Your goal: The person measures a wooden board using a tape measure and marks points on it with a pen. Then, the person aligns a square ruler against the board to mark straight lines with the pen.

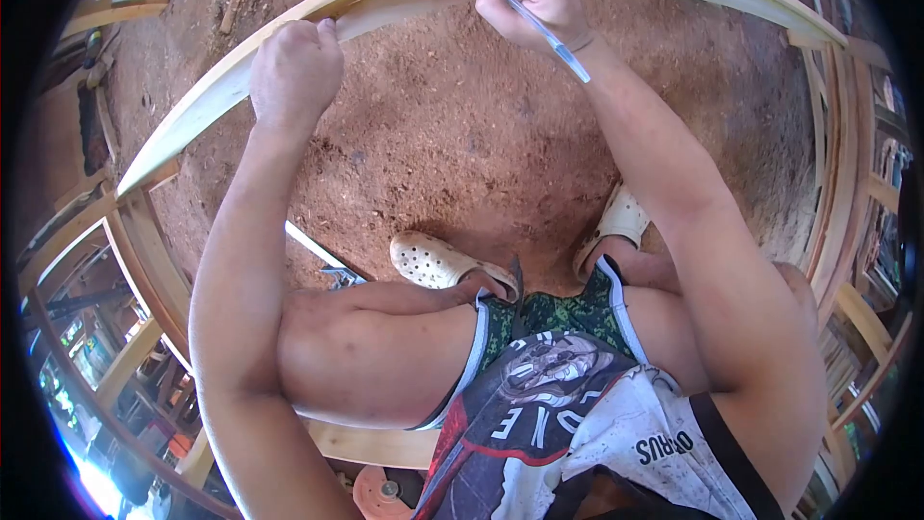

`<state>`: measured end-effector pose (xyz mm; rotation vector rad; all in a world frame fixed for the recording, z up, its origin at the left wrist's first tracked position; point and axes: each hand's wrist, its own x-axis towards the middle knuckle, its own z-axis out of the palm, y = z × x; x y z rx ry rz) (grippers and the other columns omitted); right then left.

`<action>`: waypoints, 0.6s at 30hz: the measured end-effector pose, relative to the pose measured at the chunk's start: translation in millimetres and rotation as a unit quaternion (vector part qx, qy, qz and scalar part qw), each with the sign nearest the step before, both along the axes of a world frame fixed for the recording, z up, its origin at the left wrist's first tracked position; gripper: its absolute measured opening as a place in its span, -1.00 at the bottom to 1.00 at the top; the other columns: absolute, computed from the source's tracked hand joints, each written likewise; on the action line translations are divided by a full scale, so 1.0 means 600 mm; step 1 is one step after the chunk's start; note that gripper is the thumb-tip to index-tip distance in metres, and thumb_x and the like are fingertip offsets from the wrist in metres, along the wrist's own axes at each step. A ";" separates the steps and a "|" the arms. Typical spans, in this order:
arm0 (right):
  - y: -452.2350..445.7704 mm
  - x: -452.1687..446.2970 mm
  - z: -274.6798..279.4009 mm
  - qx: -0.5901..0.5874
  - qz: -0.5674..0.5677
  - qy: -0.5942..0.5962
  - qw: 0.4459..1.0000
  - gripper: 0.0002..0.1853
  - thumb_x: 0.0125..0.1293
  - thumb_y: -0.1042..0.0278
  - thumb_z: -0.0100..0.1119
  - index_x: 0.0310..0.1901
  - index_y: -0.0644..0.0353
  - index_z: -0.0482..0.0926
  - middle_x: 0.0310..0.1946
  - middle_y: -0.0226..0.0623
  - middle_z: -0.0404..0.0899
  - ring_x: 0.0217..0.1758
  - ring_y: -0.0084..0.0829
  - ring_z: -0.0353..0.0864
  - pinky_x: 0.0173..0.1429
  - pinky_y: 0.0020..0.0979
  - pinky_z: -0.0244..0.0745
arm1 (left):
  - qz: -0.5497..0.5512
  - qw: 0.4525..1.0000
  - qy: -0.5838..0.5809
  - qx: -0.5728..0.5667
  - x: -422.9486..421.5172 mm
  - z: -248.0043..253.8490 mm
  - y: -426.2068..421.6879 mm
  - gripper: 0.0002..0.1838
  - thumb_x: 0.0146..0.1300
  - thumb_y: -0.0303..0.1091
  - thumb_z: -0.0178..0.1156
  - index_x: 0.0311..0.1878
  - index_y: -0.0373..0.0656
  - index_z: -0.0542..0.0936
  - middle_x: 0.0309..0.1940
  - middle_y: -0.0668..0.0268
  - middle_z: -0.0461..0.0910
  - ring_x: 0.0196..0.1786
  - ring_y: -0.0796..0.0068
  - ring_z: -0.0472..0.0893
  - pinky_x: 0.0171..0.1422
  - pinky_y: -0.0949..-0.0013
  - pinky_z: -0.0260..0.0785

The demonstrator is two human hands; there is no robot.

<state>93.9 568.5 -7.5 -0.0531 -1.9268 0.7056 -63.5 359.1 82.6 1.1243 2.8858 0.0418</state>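
A long pale wooden board spans the top of the view, looking curved through the wide lens. My left hand is closed on its near edge, left of the middle, the fingers partly hidden behind the wrist and knuckles. My right hand is closed round a clear ballpoint pen and rests against the board near its middle. The pen's dark end points up and left, and its blue end lies back over the wrist. Whether the pen touches the wood I cannot make out.
Brown dirt ground lies below, with my light clogs on it. A metal ruler-like tool lies by my left leg. Wooden frames stand at left and right. A reddish disc sits near the bottom.
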 end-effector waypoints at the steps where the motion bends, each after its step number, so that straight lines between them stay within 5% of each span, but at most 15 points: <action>1: 0.001 -0.001 0.000 0.012 0.011 0.011 1.000 -0.75 0.00 0.59 0.35 -0.52 0.03 0.45 -0.61 -0.34 0.41 -0.55 -0.24 0.48 -0.41 -0.27 0.37 | -0.001 1.000 -0.001 -0.001 -0.001 -0.002 0.000 -0.57 0.44 -0.11 0.08 -0.38 -0.25 0.72 -0.38 -0.06 0.70 -0.24 -0.11 0.70 0.00 -0.03 0.54; 18: 0.018 -0.004 -0.028 0.061 0.015 0.026 0.998 -0.75 0.03 0.60 0.36 -0.49 0.04 0.46 -0.58 -0.33 0.44 -0.53 -0.24 0.51 -0.38 -0.28 0.42 | -0.016 0.998 0.030 -0.043 -0.002 0.007 0.013 -0.56 0.44 -0.05 0.07 -0.25 -0.23 0.74 -0.30 -0.08 0.71 -0.15 -0.12 0.71 0.06 -0.05 0.52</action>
